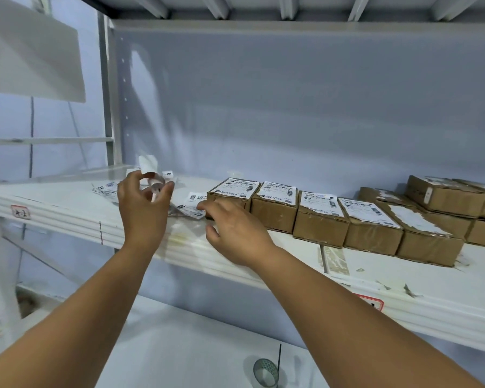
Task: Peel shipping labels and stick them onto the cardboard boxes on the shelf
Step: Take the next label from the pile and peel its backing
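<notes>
A row of several cardboard boxes (273,214) stands on the white shelf (67,214), most with printed shipping labels on top. My left hand (140,203) is raised over the shelf's left part and pinches a curled strip of label backing paper (151,175). My right hand (233,228) rests low on the shelf, fingers reaching to the loose shipping label (192,205) beside the leftmost box (230,196). More loose labels (105,187) lie behind my left hand.
Further right, stacked boxes (445,197) with torn label remains sit against the back panel. Tape scraps (333,259) stick to the shelf front. A roll of tape (265,373) stands on the lower shelf. Red tags (20,212) mark the shelf edge.
</notes>
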